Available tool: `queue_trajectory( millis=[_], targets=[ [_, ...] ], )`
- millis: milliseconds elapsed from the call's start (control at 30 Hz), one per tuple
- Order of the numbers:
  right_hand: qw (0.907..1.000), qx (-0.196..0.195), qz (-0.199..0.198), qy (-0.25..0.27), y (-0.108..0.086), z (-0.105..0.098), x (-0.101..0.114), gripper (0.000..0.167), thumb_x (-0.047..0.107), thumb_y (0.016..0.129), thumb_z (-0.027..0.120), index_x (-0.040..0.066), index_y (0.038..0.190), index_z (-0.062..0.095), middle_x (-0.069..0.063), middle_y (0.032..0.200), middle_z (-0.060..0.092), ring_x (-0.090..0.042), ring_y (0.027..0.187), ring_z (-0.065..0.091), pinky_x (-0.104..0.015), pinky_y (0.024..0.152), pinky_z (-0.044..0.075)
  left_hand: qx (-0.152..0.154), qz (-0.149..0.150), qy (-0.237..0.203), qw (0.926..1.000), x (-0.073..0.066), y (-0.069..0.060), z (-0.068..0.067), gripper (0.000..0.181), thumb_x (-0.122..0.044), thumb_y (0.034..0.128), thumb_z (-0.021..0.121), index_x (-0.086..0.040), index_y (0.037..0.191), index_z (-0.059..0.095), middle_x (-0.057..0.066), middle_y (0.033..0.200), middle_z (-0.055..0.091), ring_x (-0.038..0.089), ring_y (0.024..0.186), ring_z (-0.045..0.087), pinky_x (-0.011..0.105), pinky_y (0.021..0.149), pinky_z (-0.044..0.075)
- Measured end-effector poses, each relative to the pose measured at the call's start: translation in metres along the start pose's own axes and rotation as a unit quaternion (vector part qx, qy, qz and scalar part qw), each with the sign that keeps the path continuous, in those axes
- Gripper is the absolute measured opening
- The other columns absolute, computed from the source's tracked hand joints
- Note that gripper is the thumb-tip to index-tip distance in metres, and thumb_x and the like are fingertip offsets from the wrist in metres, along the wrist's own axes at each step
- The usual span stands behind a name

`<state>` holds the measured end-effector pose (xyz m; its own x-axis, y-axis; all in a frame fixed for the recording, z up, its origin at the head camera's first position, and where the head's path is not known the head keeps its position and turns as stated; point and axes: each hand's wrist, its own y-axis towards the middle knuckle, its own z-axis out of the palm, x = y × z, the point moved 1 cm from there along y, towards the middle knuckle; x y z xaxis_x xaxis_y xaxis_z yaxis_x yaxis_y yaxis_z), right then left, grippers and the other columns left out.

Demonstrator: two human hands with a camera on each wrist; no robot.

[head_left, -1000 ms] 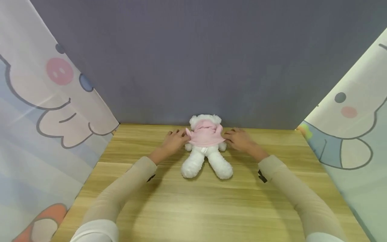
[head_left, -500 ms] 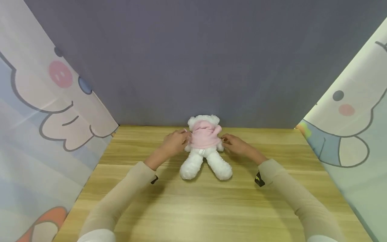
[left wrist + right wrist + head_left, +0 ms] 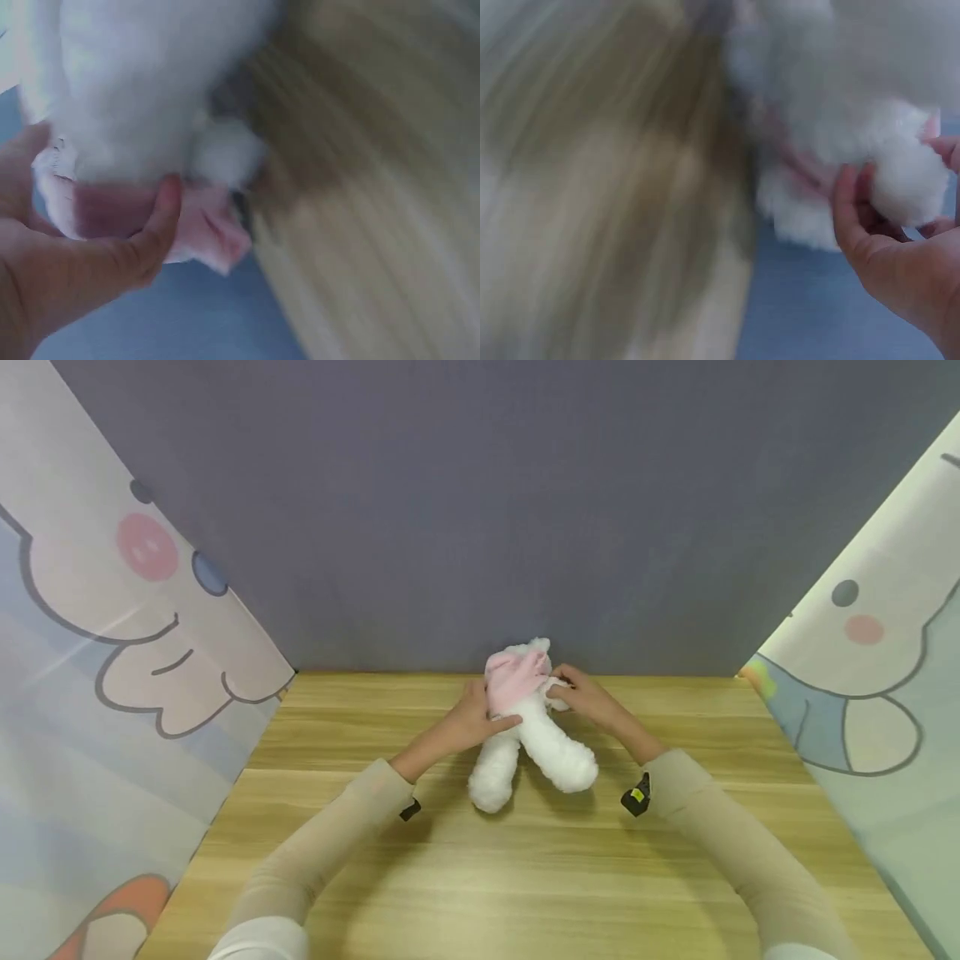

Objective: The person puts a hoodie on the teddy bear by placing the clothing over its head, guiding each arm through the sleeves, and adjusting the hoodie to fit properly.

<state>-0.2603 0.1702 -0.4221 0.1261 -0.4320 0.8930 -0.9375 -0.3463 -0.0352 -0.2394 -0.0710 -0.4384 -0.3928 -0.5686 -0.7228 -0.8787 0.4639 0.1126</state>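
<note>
A white plush teddy bear (image 3: 562, 753) in a pink hoodie (image 3: 512, 681) is turned partly onto its side near the table's far edge, its legs toward me. My left hand (image 3: 471, 717) grips its torso from the left, the thumb across the lower body and the other fingers mostly hidden. In the left wrist view that thumb lies over the hoodie's hem. My right hand (image 3: 595, 700) holds the bear's round white paw (image 3: 909, 184), with fingers on both sides of it in the right wrist view. The bear's face is out of sight.
The wooden table (image 3: 480, 877) runs up to a dark grey panel (image 3: 480, 510) just behind the bear. Cloths with cartoon prints hang on the left (image 3: 67, 760) and right (image 3: 885, 827) sides.
The bear has rolled from lying back-up onto its side, and its legs have swung right. My left hand has moved right onto its torso. The right hand has taken hold of a paw.
</note>
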Motion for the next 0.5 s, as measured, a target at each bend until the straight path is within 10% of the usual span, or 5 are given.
queue_trajectory(
  millis=[267, 400, 500],
  targets=[
    [0.9988, 0.007, -0.025, -0.042, 0.002, 0.009, 0.036, 0.039, 0.023, 0.097, 0.064, 0.002, 0.127, 0.049, -0.018, 0.132, 0.054, -0.032, 0.119, 0.054, -0.049, 0.097, 0.05, 0.094, -0.028, -0.231, 0.968, 0.016, -0.013, 0.015, 0.076, -0.029, 0.098, 0.068, -0.002, 0.15, 0.02, 0.017, 0.139, 0.046, 0.022, 0.114, 0.062, 0.04, 0.094, 0.054],
    [0.9935, 0.073, -0.067, -0.055, 0.007, 0.017, 0.039, 0.043, 0.023, 0.1, 0.064, 0.002, 0.134, 0.046, -0.017, 0.136, 0.051, -0.031, 0.126, 0.049, -0.047, 0.102, 0.044, 0.115, -0.079, -0.249, 0.9586, 0.034, -0.02, 0.008, 0.068, -0.028, 0.0966, 0.071, 0.0, 0.143, 0.03, 0.02, 0.13, 0.054, 0.027, 0.099, 0.071, 0.044, 0.087, 0.058],
    [0.9873, 0.118, -0.098, -0.043, 0.008, 0.021, 0.039, 0.044, 0.023, 0.103, 0.062, 0.004, 0.14, 0.048, -0.016, 0.136, 0.052, -0.031, 0.124, 0.051, -0.046, 0.099, 0.047, 0.119, -0.083, -0.184, 0.9722, 0.044, -0.026, -0.006, 0.062, -0.029, 0.0929, 0.075, 0.001, 0.135, 0.04, 0.019, 0.122, 0.06, 0.027, 0.096, 0.071, 0.041, 0.085, 0.058]
  ],
)
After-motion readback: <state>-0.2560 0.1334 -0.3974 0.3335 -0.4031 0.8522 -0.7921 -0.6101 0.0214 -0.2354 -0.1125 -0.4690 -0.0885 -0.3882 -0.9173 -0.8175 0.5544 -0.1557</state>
